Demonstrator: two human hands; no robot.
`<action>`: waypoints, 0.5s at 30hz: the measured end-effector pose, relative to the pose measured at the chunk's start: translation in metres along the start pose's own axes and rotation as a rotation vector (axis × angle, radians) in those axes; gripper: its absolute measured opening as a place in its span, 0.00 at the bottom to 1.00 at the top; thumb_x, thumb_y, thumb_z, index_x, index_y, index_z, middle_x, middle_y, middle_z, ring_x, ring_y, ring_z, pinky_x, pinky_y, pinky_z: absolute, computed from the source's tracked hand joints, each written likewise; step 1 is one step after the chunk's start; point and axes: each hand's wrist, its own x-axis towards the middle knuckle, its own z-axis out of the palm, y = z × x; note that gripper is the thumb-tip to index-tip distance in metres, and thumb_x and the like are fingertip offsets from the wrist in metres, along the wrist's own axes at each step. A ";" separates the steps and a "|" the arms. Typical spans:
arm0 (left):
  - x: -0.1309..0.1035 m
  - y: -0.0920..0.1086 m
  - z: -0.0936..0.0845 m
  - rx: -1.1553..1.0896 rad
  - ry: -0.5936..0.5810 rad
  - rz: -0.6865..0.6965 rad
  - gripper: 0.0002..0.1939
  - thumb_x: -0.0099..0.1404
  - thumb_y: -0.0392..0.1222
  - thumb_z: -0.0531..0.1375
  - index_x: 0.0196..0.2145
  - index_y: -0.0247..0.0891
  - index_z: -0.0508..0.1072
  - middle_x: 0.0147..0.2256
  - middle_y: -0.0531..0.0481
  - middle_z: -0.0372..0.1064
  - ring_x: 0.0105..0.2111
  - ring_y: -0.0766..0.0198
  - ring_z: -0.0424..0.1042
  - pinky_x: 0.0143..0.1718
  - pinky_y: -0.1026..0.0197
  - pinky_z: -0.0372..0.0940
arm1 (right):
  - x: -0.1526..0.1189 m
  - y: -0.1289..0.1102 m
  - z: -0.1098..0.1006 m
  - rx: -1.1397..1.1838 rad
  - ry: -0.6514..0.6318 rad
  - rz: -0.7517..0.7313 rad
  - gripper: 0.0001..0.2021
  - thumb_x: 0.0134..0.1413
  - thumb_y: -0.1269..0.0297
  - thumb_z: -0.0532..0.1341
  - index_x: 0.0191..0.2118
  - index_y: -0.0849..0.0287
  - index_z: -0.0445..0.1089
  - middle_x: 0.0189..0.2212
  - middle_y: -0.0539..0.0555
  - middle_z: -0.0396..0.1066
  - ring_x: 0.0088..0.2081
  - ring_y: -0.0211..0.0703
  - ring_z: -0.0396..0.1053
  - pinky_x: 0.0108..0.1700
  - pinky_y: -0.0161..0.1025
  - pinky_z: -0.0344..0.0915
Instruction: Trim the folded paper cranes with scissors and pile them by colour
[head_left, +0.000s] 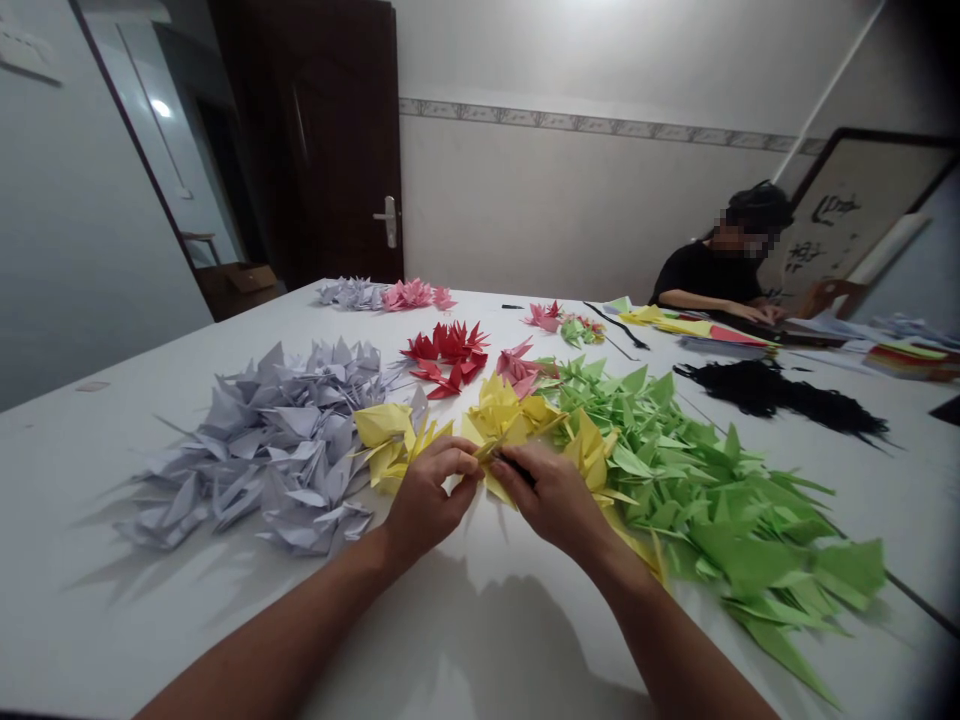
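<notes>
Near the middle of the white table, my left hand (433,487) pinches the edge of a small yellow folded paper piece (487,452). My right hand (551,490) holds the same piece from the other side, with a dark object, too small to make out, between its fingers. Yellow folded papers (506,405) lie just beyond both hands. A large heap of pale lilac folded papers (300,420) spreads to the left. Green folded papers (675,450) are piled at the right. Behind the yellow ones sit red folded papers (450,350).
Pink folded papers (411,293) lie at the table's (187,350) far edge. Black strands (780,390) are on the right. A person (720,260) in black sits at the far right beside coloured paper sheets (690,325). A dark door (315,140) stands behind.
</notes>
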 end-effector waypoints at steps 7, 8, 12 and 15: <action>-0.001 0.000 0.000 0.013 -0.009 -0.019 0.08 0.57 0.27 0.58 0.25 0.37 0.70 0.34 0.48 0.70 0.36 0.66 0.72 0.39 0.64 0.67 | -0.001 0.002 -0.001 -0.002 -0.023 -0.007 0.10 0.61 0.64 0.54 0.31 0.59 0.69 0.26 0.52 0.70 0.28 0.39 0.65 0.31 0.34 0.56; -0.001 0.000 0.000 0.012 -0.008 -0.017 0.08 0.57 0.27 0.58 0.25 0.37 0.70 0.34 0.48 0.70 0.36 0.66 0.72 0.39 0.64 0.66 | -0.001 0.002 -0.001 -0.003 -0.024 -0.006 0.10 0.61 0.64 0.54 0.31 0.59 0.69 0.26 0.52 0.70 0.28 0.39 0.66 0.31 0.34 0.56; -0.001 0.000 -0.001 0.012 -0.007 -0.019 0.07 0.57 0.27 0.59 0.26 0.37 0.70 0.34 0.48 0.71 0.36 0.66 0.72 0.40 0.64 0.66 | -0.001 0.002 -0.001 0.000 -0.014 -0.004 0.11 0.62 0.63 0.53 0.32 0.58 0.70 0.26 0.52 0.71 0.28 0.39 0.66 0.31 0.34 0.56; -0.001 0.000 -0.001 -0.001 -0.012 -0.032 0.07 0.57 0.28 0.58 0.26 0.37 0.70 0.35 0.47 0.71 0.36 0.66 0.72 0.40 0.64 0.66 | -0.001 0.003 0.000 0.009 -0.007 -0.003 0.12 0.62 0.62 0.53 0.32 0.58 0.71 0.26 0.52 0.71 0.27 0.38 0.66 0.31 0.34 0.56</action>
